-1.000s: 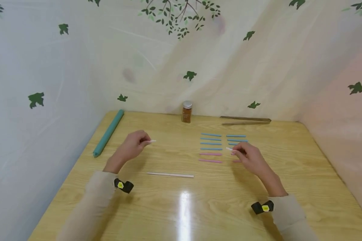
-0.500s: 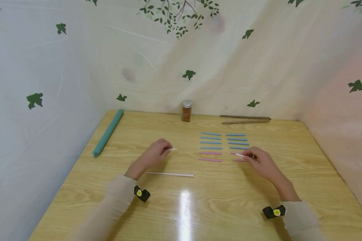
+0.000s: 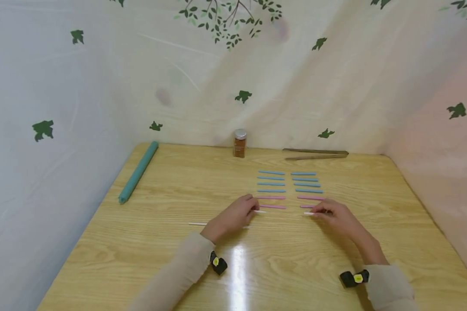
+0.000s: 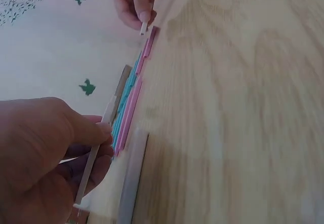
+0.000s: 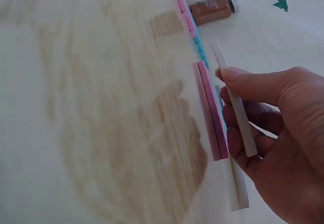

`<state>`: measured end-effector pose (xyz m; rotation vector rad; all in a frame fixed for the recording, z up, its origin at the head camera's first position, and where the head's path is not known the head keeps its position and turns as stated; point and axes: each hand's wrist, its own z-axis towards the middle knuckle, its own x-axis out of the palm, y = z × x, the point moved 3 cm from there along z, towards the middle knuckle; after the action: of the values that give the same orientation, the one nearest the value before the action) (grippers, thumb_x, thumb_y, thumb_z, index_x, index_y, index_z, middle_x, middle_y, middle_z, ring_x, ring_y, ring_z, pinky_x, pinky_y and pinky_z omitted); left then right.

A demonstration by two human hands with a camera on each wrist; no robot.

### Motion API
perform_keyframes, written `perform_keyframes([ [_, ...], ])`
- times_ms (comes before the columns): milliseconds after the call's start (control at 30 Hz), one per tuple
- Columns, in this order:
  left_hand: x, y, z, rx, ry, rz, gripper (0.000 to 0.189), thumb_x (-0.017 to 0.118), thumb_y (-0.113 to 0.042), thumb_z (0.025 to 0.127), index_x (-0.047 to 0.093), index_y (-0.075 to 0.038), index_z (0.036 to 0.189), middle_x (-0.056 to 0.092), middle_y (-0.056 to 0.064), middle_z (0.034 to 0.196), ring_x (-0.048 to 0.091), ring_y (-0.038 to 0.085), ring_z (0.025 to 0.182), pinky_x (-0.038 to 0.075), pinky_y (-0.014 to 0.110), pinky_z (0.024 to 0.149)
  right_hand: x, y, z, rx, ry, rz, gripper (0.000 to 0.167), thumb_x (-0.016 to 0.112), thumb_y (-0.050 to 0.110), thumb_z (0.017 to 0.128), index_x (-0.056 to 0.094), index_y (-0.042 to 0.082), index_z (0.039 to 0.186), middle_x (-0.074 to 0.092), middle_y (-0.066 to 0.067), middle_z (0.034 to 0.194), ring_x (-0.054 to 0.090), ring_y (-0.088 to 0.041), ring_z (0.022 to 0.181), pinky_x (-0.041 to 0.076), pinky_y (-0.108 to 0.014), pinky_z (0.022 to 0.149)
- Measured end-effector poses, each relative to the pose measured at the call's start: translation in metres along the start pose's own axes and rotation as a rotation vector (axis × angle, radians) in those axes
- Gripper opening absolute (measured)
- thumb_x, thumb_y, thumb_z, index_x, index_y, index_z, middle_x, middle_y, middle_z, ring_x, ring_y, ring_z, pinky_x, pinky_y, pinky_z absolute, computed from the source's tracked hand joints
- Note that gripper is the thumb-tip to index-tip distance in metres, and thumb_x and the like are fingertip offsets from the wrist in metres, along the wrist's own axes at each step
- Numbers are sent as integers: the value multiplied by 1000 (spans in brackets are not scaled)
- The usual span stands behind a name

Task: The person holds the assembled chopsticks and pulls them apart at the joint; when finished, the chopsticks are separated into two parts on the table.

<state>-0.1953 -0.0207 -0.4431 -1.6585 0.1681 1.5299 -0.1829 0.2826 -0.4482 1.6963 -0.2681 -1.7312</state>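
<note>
My left hand (image 3: 233,214) pinches a short white stick (image 4: 87,176) between thumb and fingers, its tip beside the left column's lower pink stick (image 3: 272,207). My right hand (image 3: 336,214) pinches another white stick (image 5: 240,117) close to the near end of the right column. Thumb and fingertips grip it partway along, and its far end sticks out past them. Blue sticks (image 3: 271,184) lie in two side-by-side columns, with pink ones below them. The right hand overlaps part of the right pink sticks. A longer white strip (image 4: 132,178) lies on the table, partly hidden under the left wrist.
At the back stands a spice jar (image 3: 239,144) with a silver lid. Tongs (image 3: 317,151) lie behind the right column. A green roll (image 3: 139,172) rests along the left edge. Leaf-patterned cloth (image 3: 202,86) walls off the back and sides of the wooden table (image 3: 295,268).
Holding its white stick, the left hand has travelled right and toward me, up to the left column. The right hand has shifted slightly right and nearer, uncovering blue sticks.
</note>
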Motion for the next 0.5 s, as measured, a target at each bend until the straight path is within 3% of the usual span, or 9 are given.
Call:
perform_keyframes([
  [100, 8, -8, 6, -3, -8, 3, 8, 53, -11, 98, 61, -8, 99, 55, 0, 96, 52, 12, 89, 46, 25, 82, 2, -3, -2, 16, 31, 17, 6, 69, 15, 88, 72, 16, 92, 65, 1, 91, 53, -4, 81, 48, -22, 70],
  [267, 20, -22, 14, 24, -74, 26, 10, 51, -7, 97, 61, -8, 97, 55, 2, 98, 53, 16, 97, 44, 26, 90, 4, -6, -1, 35, 55, -4, 5, 70, 16, 87, 72, 17, 91, 65, 3, 90, 53, -5, 81, 48, -23, 72],
  [500, 32, -34, 24, 48, -120, 104, 11, 52, -6, 96, 63, -8, 94, 55, 1, 91, 53, 16, 91, 44, 26, 87, 5, -6, 0, 28, 50, -12, 5, 70, 16, 87, 73, 18, 90, 64, 2, 90, 54, -6, 82, 48, -24, 72],
])
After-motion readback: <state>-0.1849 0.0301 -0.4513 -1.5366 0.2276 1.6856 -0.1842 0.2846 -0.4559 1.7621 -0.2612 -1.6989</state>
